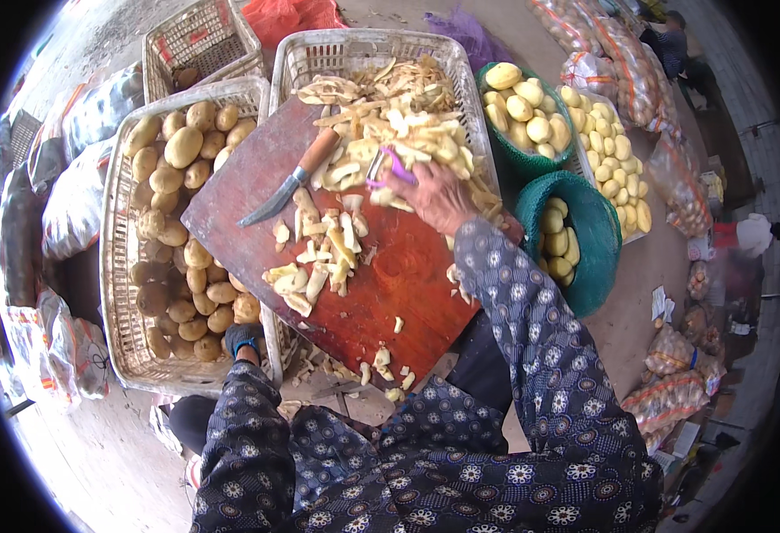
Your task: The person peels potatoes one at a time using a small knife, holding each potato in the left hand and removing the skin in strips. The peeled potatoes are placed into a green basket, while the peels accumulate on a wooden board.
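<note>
My right hand (440,197), bare, is closed round a purple peeler (396,166) above the far part of a reddish wooden board (408,293). Under and beyond it lies a heap of potato peelings (408,133). A knife with a wooden handle (315,153) rests on the board to the left, its blade pointing left and nearer to me. More peel strips (341,240) are scattered beside it. My left hand (244,339), in a dark glove, reaches over the near right corner of a crate of unpeeled potatoes, close to a potato (247,308); its fingers are not distinct.
The potato crate (110,293) stands left of the board, and another crate (363,37) full of peelings is behind it. Peeled potatoes fill green mesh bags (585,204) and a container (616,160) at the right. Filled sacks (616,62) line both sides.
</note>
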A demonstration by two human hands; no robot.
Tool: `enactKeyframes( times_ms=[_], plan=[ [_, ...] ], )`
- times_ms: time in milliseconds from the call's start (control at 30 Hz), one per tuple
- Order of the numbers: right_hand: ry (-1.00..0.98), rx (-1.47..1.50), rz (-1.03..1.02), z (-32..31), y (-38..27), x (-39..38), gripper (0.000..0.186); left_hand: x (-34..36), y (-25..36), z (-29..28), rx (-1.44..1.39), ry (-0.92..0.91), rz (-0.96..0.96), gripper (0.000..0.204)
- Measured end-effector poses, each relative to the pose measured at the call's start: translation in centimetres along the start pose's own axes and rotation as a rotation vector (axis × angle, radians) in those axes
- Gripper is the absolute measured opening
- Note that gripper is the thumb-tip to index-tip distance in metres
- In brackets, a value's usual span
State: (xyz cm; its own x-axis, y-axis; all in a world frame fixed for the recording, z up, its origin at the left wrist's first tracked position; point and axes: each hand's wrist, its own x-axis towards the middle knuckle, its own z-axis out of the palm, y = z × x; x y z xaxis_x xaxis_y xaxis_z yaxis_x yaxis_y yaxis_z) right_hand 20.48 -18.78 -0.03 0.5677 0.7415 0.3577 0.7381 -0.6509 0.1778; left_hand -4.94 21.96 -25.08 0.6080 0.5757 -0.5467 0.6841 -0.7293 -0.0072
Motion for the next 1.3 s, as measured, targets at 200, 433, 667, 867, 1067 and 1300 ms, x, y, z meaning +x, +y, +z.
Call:
enactKeyframes(
  times_ms=[200, 433, 667, 867, 1067, 1300],
  plan=[
    [0.04, 0.168, 0.464, 0.9, 2.2, 6.4, 0.042, -1.0, -1.4, -2.0, -0.591, -0.255, -0.088, 0.043],
    [0.224, 0.974, 0.412, -5.7, -11.7, 1.6, 0.036, -13.1, 3.9, -12.6, -0.958, 0.751, 0.412, 0.037],
    [-0.047, 1.867, 1.256, -13.3, -17.8, -3.6, 0.036, -23.8, 10.6, -20.4, -0.947, 0.546, 0.5, 0.033],
    [0.056, 1.674, 1.056, -13.8, -16.8, -4.0, 0.039, -25.3, 17.0, -17.4, -1.38, 0.176, 0.827, 0.065],
    [0.131, 1.197, 0.852, -10.5, -16.9, -4.2, 0.037, -24.0, 20.5, -15.4, -2.113, -0.557, 0.481, 0.051],
    [0.245, 0.987, 0.799, -11.3, -18.5, -4.9, 0.032, -22.6, 22.9, -13.5, -2.418, -0.781, 0.092, 0.026]
  ],
)
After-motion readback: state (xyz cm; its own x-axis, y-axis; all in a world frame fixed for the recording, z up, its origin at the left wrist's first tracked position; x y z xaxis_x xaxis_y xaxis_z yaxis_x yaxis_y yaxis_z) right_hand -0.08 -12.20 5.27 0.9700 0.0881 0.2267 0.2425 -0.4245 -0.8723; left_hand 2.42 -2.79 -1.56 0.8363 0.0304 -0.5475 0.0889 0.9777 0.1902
